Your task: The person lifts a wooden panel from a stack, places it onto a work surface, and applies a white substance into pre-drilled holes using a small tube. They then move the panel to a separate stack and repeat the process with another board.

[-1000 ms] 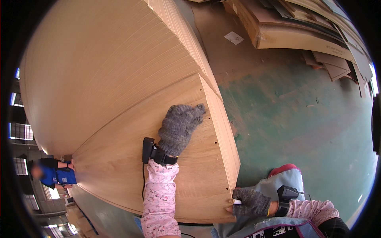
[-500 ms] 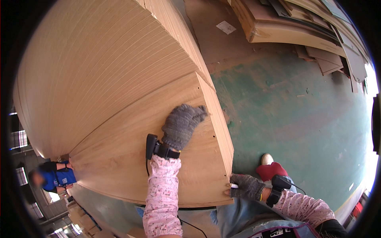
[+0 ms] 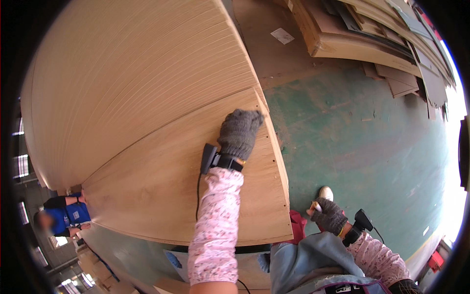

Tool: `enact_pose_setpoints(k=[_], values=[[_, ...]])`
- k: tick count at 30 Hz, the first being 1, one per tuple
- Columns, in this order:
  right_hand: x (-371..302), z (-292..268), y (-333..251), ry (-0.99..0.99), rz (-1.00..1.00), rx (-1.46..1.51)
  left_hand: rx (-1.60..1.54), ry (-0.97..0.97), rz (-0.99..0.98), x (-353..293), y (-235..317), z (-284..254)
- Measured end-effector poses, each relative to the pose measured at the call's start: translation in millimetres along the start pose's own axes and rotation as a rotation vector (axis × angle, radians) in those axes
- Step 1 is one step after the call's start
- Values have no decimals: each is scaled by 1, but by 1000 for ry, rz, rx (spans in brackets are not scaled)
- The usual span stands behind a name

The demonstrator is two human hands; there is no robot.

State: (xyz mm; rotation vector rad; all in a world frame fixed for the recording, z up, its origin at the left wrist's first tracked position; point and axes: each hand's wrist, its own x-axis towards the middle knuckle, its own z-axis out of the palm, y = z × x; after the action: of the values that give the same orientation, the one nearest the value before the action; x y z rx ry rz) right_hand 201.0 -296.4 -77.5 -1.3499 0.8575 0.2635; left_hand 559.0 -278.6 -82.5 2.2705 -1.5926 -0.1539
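A wood-grain panel (image 3: 161, 181) with small dark holes along its right edge lies on top of a stack. My left hand (image 3: 240, 134), in a grey knit glove, rests at that panel's right edge near the far corner. Its fingers are curled closed, and whatever they may hold is hidden. My right hand (image 3: 330, 215), also gloved with bare fingertips, is off the panel, above the floor beside my leg. Pinched in it is a short white stick (image 3: 317, 207), whose exact kind I cannot make out.
Beyond the panel rises a tall stack of like boards (image 3: 147, 63). At the far right lies a pile of cardboard and sheets (image 3: 367, 44) on the green floor (image 3: 362, 132). Another person in a blue apron (image 3: 76, 213) stands at the panel's far left end.
My left hand has slid along the panel's edge toward the far corner. My right hand has left the near corner, moving right and slightly up with the white stick. The view has shifted a little.
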Motion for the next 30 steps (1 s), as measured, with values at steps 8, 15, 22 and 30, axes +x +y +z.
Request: enact_pose_setpoints(k=[8,15,22,30], values=[[48,9,-87,328,-97,-54,-1041,669,-943,-158,11,-35],[142,5,-129,408,-332,-330,-1165,758,-1630,-342,95,-52],[196,-17,-156,28,-224,-123,-802,847,-2003,-363,158,28],[228,-32,-159,78,-137,-213,-1181,1132,-1973,-279,209,51]])
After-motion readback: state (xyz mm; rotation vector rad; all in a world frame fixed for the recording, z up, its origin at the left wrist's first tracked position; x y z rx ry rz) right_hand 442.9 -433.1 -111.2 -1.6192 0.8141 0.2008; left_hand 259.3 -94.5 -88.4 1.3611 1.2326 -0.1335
